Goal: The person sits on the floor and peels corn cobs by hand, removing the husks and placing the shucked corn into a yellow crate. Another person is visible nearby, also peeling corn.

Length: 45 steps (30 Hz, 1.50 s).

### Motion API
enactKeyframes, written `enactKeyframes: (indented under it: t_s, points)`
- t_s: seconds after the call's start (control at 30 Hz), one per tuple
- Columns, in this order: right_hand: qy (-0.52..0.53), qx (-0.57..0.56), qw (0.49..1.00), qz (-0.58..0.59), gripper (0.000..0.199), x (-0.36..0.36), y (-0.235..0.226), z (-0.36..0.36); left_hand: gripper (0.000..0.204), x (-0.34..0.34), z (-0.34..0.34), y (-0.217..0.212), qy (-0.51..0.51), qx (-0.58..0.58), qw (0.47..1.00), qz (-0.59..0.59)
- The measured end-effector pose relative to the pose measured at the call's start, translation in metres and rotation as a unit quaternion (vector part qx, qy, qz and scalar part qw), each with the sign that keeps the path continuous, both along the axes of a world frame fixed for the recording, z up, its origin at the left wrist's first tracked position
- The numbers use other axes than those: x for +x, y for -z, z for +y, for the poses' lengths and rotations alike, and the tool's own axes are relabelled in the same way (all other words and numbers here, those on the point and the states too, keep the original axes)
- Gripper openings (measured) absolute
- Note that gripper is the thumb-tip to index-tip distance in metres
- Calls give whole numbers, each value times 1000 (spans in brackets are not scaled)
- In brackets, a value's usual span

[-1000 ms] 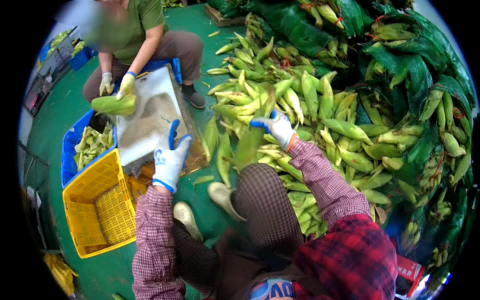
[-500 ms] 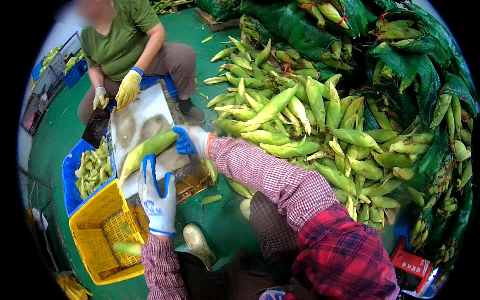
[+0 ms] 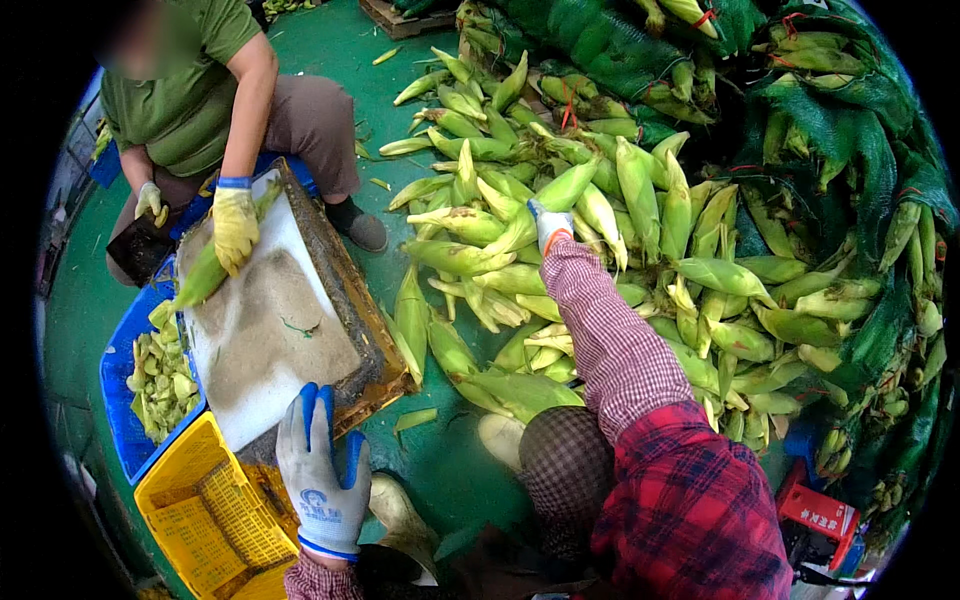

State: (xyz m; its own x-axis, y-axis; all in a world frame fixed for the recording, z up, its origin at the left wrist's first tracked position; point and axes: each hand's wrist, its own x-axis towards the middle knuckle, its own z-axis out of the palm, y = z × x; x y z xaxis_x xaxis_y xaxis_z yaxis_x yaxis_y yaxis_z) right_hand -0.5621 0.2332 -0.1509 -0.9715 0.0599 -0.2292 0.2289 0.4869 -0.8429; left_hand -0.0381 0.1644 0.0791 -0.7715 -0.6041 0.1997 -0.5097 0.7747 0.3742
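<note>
Reaching with the right hand (image 3: 555,228) onto a green corn ear (image 3: 568,184) at upper centre; cannot tell whether pinching it, with most fingers hidden. Slanted along its long axis from lower left to upper right, crowded by neighbouring ears (image 3: 598,217). Holding the left hand (image 3: 325,480) empty at lower left, thumb spread from fingers, between tabletop (image 3: 290,325) and yellow crate (image 3: 205,512). Facing, at upper left, a co-worker's gloved hand (image 3: 236,230) on another ear (image 3: 203,272), aimed lower left near a blue crate (image 3: 117,395).

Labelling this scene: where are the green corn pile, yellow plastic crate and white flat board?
Green corn pile (image 3: 639,205): head view, an ear's husk.
Yellow plastic crate (image 3: 232,505): head view, inner wall.
White flat board (image 3: 281,226): head view, upper part.
</note>
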Motion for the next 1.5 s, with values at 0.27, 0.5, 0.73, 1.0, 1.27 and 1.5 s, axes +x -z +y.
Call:
enactKeyframes:
  t_s: [0.27,0.5,0.73,1.0,1.27,1.5]
  points:
    - [-185,-467,818,-280,65,67,-44,14,65,-36,-10,16,47,6,999,-7]
    - [-364,-351,814,-285,50,233,-159,1,76,-73,-7,29,73,72,986,132]
    - [-605,-84,791,33,75,320,-188,18,57,-70,-27,45,-7,596,742,306]
    - [-830,125,538,76,65,376,-235,75,90,-35,-78,45,-79,54,994,47]
    - [-890,232,379,100,53,370,-197,84,68,-65,-102,42,-106,-235,966,-15]
    - [-918,229,300,124,19,342,-185,89,58,-151,-13,163,44,63,991,-111]
